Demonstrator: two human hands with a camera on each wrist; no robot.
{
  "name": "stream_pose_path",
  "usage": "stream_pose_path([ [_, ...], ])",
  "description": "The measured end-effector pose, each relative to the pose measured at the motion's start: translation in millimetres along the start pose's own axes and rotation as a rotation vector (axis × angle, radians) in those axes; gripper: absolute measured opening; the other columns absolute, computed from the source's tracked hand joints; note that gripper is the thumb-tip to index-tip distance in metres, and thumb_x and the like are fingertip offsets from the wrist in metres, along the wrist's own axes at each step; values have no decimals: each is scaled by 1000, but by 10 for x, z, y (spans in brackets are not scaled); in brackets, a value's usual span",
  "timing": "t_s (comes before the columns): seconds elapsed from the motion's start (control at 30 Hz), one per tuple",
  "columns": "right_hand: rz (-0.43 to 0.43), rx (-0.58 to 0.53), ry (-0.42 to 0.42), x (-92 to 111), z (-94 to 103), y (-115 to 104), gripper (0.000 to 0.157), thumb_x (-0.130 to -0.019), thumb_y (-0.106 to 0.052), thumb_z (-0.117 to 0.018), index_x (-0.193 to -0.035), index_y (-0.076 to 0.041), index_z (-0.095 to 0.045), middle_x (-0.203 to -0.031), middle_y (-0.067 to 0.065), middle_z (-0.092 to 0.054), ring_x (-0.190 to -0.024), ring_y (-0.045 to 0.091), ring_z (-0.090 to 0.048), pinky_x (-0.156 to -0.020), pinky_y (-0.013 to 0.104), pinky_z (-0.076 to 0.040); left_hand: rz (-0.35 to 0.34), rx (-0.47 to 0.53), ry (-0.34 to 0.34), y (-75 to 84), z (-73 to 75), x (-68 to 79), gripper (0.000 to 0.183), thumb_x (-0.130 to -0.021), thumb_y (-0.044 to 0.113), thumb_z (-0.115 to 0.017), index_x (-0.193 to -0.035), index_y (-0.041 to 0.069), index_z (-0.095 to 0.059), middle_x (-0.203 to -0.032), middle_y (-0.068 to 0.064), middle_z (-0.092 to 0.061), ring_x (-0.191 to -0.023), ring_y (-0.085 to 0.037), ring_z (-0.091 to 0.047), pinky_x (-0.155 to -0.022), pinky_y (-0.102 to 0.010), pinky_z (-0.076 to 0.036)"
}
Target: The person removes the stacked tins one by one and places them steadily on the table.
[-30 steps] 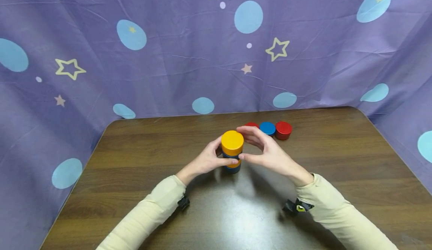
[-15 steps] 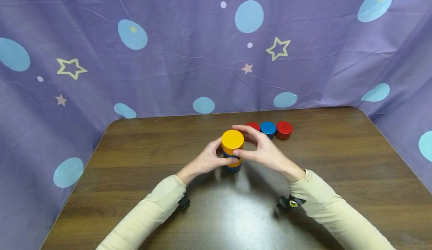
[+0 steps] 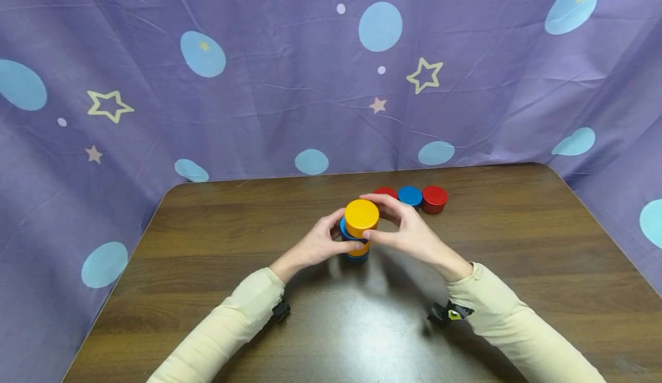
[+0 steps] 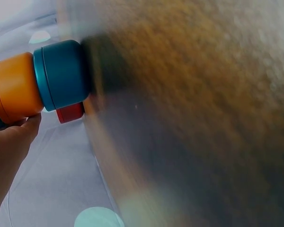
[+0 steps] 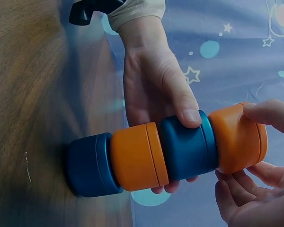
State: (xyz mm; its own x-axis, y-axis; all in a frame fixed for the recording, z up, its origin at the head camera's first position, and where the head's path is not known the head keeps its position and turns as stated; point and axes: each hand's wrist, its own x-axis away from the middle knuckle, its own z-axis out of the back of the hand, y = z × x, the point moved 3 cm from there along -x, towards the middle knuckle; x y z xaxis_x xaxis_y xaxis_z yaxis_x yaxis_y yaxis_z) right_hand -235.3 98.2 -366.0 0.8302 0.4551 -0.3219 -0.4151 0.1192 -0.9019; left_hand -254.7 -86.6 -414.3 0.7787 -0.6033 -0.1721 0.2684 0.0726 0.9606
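Small round jars form a column on the table: a blue bottom jar (image 5: 90, 165), an orange jar (image 5: 136, 156), an upper blue jar (image 5: 185, 149) and an orange top jar (image 3: 361, 216). My left hand (image 3: 318, 244) grips the column from the left, its thumb across the upper blue jar and fingers behind. From the right, my right hand (image 3: 414, 238) pinches the orange top jar between thumb and fingers. That jar sits slightly right of the column in the head view, exposing part of the upper blue jar's lid. Its tilt shows in the right wrist view.
Behind the column stand a red jar (image 3: 435, 199), a blue jar (image 3: 410, 196) and a second red jar (image 3: 385, 191), partly hidden by my right hand. The wooden table (image 3: 233, 216) ends at a purple curtain (image 3: 248, 113) at the back.
My right thumb has risen from the upper blue jar's level onto the orange top jar. That jar has shifted slightly right, uncovering blue beneath it. My left hand stays in place.
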Motion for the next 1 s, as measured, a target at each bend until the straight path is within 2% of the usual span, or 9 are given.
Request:
stream_pose_path([
  [0.13, -14, -11, 8, 25, 44, 8, 59, -81, -1, -76, -134, -2, -52, -128, 9, -57, -117, 24, -56, -102, 36, -41, 5, -21, -4, -2, -1, -3, 56, -85, -1, -72, -134, -2, -46, -124, -16, -55, -107, -26, -57, -97, -36, -46],
  [0.3, -41, -44, 34, 74, 142, 34, 60, -81, 2, -74, -136, 2, -49, -131, 12, -55, -117, 26, -55, -101, 32, -41, 21, -43, -13, -6, -4, -6, 57, -86, 4, -73, -135, 0, -46, -128, -15, -54, -110, -26, -56, -97, -35, -45],
  [0.6, -44, -54, 73, 147, 279, 83, 57, -82, 4, -73, -134, 1, -50, -129, 12, -56, -115, 24, -55, -98, 28, -43, 79, -57, 0, -15, 9, -12, 57, -86, 1, -71, -137, -1, -45, -130, -18, -52, -112, -28, -55, -97, -34, -46],
  [0.77, -37, -45, 93, 184, 350, 117, 56, -81, 6, -73, -133, 1, -52, -126, 13, -57, -112, 20, -56, -98, 26, -43, 68, -70, 3, -16, 6, -18, 57, -86, 1, -72, -136, -2, -45, -129, -19, -53, -112, -30, -55, -97, -34, -46],
  [1.0, -52, -61, 134, 275, 491, 212, 56, -81, 10, -70, -133, 8, -49, -127, 17, -56, -111, 14, -58, -96, 24, -44, 49, -82, 9, -9, 11, -20, 58, -83, 0, -74, -135, -1, -47, -127, -18, -55, -109, -27, -56, -95, -32, -47],
])
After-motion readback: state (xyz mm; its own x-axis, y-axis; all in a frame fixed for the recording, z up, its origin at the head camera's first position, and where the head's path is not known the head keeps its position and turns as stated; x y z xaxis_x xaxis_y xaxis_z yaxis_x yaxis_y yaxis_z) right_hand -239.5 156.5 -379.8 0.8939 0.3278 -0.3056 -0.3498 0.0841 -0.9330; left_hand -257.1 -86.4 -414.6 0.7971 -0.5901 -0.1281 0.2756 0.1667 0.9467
